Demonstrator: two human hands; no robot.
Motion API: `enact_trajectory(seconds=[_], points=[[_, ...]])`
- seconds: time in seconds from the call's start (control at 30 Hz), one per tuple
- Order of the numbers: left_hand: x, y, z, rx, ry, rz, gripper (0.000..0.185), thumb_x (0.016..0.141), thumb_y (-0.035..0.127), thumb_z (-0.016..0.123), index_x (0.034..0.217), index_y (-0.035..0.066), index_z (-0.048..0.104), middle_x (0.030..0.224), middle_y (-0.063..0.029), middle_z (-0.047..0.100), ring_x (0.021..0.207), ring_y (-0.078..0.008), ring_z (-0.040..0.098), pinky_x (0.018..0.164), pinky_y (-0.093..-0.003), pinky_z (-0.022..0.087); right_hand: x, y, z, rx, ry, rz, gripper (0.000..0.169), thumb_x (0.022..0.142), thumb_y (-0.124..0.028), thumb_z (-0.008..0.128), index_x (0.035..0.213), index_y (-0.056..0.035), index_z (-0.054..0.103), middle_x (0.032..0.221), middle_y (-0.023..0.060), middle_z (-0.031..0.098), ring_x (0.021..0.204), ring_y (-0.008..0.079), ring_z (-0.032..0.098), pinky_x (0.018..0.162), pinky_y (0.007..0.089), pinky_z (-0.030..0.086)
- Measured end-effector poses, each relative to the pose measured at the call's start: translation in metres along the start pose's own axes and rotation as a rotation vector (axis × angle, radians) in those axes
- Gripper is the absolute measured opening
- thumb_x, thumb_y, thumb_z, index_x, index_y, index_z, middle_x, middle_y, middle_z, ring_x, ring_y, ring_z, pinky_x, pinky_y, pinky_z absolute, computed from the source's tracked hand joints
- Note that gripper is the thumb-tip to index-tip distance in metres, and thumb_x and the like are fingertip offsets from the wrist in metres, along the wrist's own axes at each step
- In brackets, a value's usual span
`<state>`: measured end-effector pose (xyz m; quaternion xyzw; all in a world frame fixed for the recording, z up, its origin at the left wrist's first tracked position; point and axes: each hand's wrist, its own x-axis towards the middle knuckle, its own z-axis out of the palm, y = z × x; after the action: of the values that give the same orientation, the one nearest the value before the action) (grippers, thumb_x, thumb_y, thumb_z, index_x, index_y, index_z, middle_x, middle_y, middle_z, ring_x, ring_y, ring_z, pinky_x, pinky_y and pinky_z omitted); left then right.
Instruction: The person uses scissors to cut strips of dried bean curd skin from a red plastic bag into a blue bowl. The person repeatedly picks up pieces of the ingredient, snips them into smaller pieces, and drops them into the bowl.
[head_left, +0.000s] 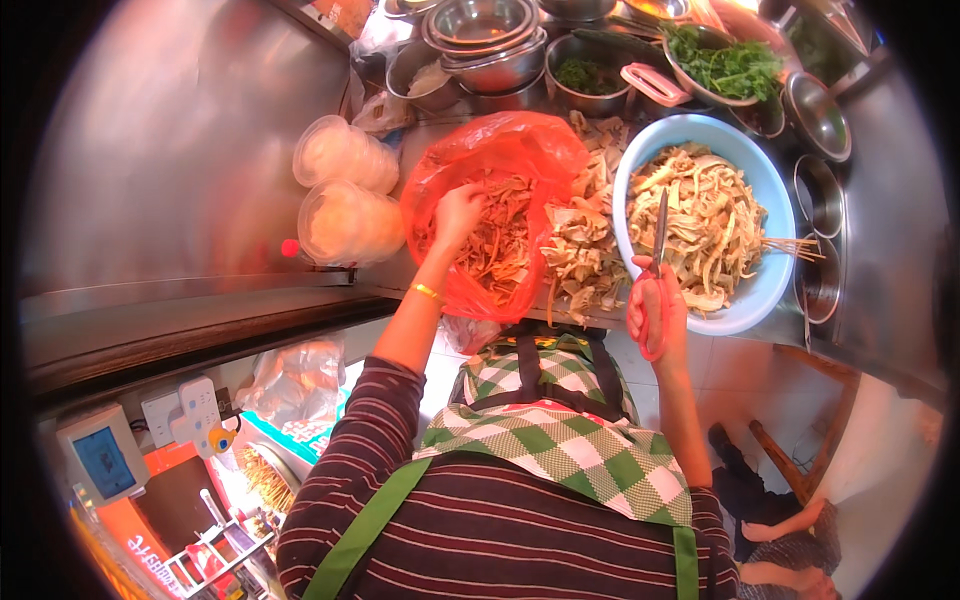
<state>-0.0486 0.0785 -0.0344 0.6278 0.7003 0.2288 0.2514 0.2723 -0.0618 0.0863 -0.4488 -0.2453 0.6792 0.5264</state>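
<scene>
My right hand (667, 315) grips a pair of scissors (660, 232) by its red handles, the blades pointing away over the near left part of a light blue plastic basin (776, 202). Pale, torn-looking food strips (701, 217) fill the basin. My left hand (459, 214) reaches into an open red plastic bag (495, 135) that holds darker-looking food strips (499, 255). Its fingers curl down at the strips, and whether they pinch any is not clear. Between bag and basin, larger pale brown food pieces (585, 240) lie heaped on the counter.
Stacked clear plastic tubs (349, 221) stand left of the bag. Behind are stacked steel bowls (480, 60) and a bowl of leafy greens (724, 64). Thin sticks (795, 246) jut over the basin's right rim. At lower right, another person's arm (784, 521) is visible.
</scene>
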Motion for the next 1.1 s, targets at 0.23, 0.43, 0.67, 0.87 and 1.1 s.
enact_trajectory(seconds=[0.23, 0.43, 0.67, 0.87, 1.1], points=[[0.040, -0.004, 0.029, 0.190, -0.119, 0.160, 0.027, 0.078, 0.018, 0.061, 0.103, 0.009, 0.066, 0.090, -0.0188, 0.065, 0.088, -0.0371, 0.061, 0.077, -0.0441, 0.049, 0.002, 0.032, 0.059, -0.053, 0.053, 0.048, 0.029, 0.094, -0.017, 0.054, 0.120, -0.0042, 0.048, 0.068, -0.0036, 0.046, 0.047, 0.0007, 0.041, 0.039, 0.0147, 0.032], [0.004, -0.017, -0.008, -0.759, -0.331, -0.180, 0.026, 0.091, 0.022, 0.056, 0.109, 0.004, 0.063, 0.097, -0.0115, 0.068, 0.078, -0.0203, 0.067, 0.066, -0.0292, 0.052, 0.004, 0.064, 0.081, -0.073, 0.173, 0.199, 0.029, 0.093, -0.017, 0.056, 0.119, -0.0057, 0.050, 0.067, -0.0035, 0.046, 0.045, 0.0017, 0.041, 0.037, 0.0160, 0.031], [-0.032, -0.008, -0.053, -1.177, -0.601, -0.360, 0.029, 0.093, 0.021, 0.054, 0.115, 0.003, 0.058, 0.094, -0.0049, 0.068, 0.068, -0.0060, 0.061, 0.065, -0.0198, 0.050, 0.016, 0.098, 0.092, -0.291, 0.091, 0.286, 0.028, 0.089, -0.025, 0.063, 0.109, -0.0083, 0.055, 0.062, -0.0049, 0.046, 0.043, 0.0026, 0.039, 0.036, 0.0176, 0.028], [-0.044, -0.009, -0.055, -1.041, -0.493, -0.410, 0.027, 0.086, 0.023, 0.064, 0.105, 0.004, 0.062, 0.086, -0.0055, 0.069, 0.061, -0.0071, 0.058, 0.062, -0.0221, 0.049, 0.017, 0.092, 0.092, -0.347, 0.051, 0.257, 0.029, 0.088, -0.026, 0.064, 0.108, -0.0075, 0.056, 0.060, -0.0055, 0.047, 0.039, 0.0026, 0.036, 0.036, 0.0183, 0.027], [-0.038, -0.019, -0.012, 0.214, 0.023, 0.207, 0.026, 0.073, 0.015, 0.069, 0.097, 0.008, 0.064, 0.097, -0.0151, 0.058, 0.087, -0.0324, 0.057, 0.076, -0.0428, 0.048, 0.012, 0.086, 0.077, -0.319, 0.053, 0.216, 0.032, 0.087, -0.028, 0.065, 0.109, -0.0069, 0.056, 0.060, -0.0058, 0.046, 0.040, 0.0021, 0.035, 0.036, 0.0187, 0.026]])
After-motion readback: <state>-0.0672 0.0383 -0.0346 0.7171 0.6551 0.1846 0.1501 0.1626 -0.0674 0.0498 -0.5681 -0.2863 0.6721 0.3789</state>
